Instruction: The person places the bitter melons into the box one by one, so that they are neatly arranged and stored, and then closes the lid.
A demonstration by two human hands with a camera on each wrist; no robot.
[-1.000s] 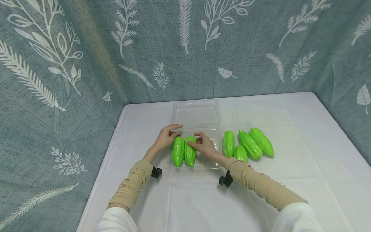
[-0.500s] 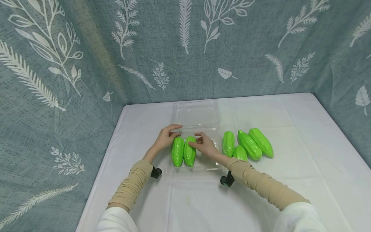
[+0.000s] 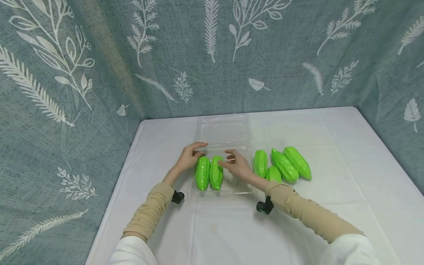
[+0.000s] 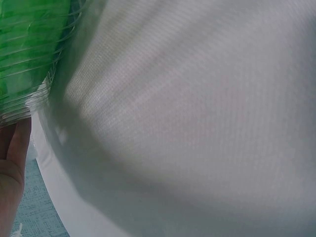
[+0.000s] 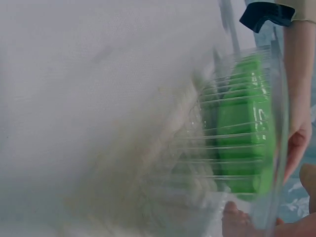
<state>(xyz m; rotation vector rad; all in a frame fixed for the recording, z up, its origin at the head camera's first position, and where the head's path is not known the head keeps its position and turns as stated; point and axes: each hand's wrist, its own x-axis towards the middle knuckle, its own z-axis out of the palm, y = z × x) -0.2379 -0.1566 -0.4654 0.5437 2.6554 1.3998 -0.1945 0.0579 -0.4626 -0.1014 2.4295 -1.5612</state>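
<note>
A clear plastic clamshell container (image 3: 233,187) lies with its lid folded back. In its left part, two bright green, ridged, gourd-shaped pieces lie side by side: the left piece (image 3: 202,176) and the right piece (image 3: 216,176). My left hand (image 3: 188,157) rests at the container's back left, thumb by the left piece's top and index finger stretched along the hinge. My right hand (image 3: 239,165) hovers over the container's right half, thumb near the right piece's top, fingers loosely bent and holding nothing. In the right wrist view, a green piece (image 5: 242,133) shows through the ribbed wall.
To the container's right on the white-covered table (image 3: 218,235) lie several more green pieces, including a long one (image 3: 297,162) and a short one (image 3: 274,174) partly hidden by the right forearm. A patterned grey-blue curtain (image 3: 212,84) stands behind the table.
My right hand has drawn off the right green piece, slightly to the right, and its thumb has moved away from the piece's middle. The left hand and both pieces have stayed in place.
</note>
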